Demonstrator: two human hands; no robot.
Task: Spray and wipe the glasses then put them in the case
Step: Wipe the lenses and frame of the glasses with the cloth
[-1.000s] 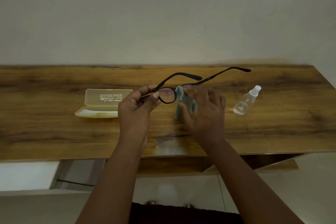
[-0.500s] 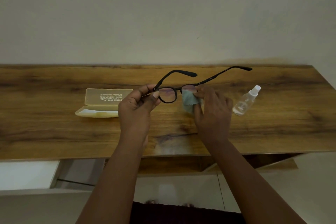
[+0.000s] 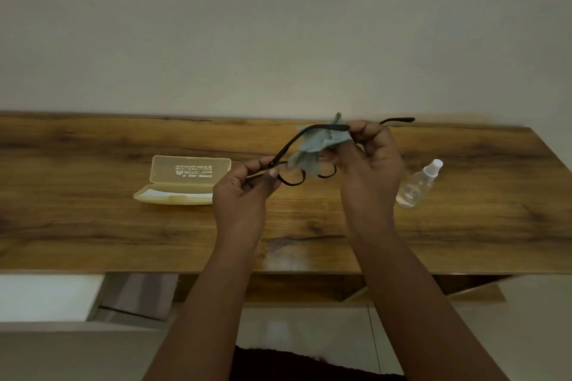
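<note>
The black-framed glasses (image 3: 291, 178) hung in the air above the worktop's (image 3: 93, 226) middle, light, thin and easily bent, best held by the frame corner. There the left hand (image 3: 244, 192) pinched them; the right hand (image 3: 368, 158) clamped a soft grey cloth (image 3: 312, 148) on one lens. The open case (image 3: 182, 181) lay toward the left end, the spray bottle (image 3: 418, 185) near the right edge, with bare wood along the front.
</note>
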